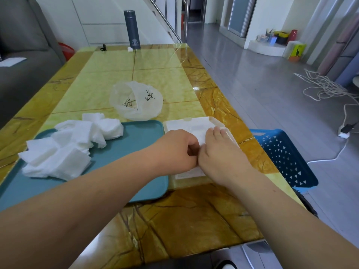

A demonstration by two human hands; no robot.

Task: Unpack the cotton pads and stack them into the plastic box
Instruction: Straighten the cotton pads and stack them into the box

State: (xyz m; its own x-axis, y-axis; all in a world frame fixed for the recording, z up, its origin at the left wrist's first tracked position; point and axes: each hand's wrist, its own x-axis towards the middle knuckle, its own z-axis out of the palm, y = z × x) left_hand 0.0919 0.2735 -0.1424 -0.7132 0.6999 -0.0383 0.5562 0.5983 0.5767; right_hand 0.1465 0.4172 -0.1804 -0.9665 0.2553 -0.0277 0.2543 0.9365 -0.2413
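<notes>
Loose white cotton pads (64,150), soft squares heaped on a teal plastic tray (136,144); crumpled translucent bag (136,101) behind; left hand (174,150) curled, its grasp hidden; right hand (219,152), fingers straight, both covering the white plastic box (196,124) — blue perforated basket (281,152) beside the glossy table (184,220)

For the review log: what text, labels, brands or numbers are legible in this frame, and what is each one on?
No text reads clearly.
Plastic bag: black brush-style characters, crumpled and not readable.
Dark flask: a small pale emblem near its base, too small to read.
Yellow pack on the floor: a dark figure, no legible words.
</notes>
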